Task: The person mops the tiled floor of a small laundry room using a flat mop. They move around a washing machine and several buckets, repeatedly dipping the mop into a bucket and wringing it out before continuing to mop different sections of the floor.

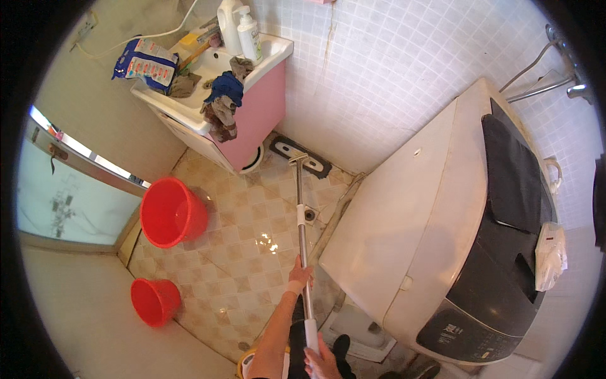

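Note:
Both my hands hold a long-handled floor mop or scrub brush. My left hand (299,275) grips the metal pole (303,241) partway down. Nearer to me, my right hand (323,360) is wrapped around the white handle grip (311,331). At the far end, the flat mop head (316,165), dark with a pale plate, lies on the tiled floor (227,270) along the foot of the wall, just right of the pink washbasin cabinet (265,109). A floor drain (309,215) sits just right of the pole.
Two red buckets (199,213) (158,303) stand at the left. A washing machine (397,213) fills the right side, with a squat toilet (357,331) below it. Wet cloths (225,102) hang over the basin (189,111), which also bears bottles (248,38) and a blue-white packet (149,64). A glass door (71,194) is at left.

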{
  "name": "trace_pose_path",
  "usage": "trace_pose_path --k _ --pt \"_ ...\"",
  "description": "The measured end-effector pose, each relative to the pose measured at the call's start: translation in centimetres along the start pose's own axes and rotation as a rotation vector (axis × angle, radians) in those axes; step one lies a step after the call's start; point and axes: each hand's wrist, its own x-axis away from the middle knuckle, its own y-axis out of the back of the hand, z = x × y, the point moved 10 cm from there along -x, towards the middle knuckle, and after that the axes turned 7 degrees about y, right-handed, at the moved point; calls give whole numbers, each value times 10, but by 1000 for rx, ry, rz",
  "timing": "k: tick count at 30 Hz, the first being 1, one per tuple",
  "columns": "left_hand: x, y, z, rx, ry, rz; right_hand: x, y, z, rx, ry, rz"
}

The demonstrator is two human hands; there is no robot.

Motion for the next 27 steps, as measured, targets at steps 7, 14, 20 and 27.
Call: trace_pose_path --k 7,14,20,27 --pt "90 -60 85 130 113 111 85 92 -44 24 -68 -65" --pt "157 -86 116 371 317 263 140 105 -71 46 -104 -173" --pt "108 -63 86 275 325 92 93 66 -50 239 17 -134" --pt "58 -69 42 10 165 94 30 41 -43 59 -48 -147"
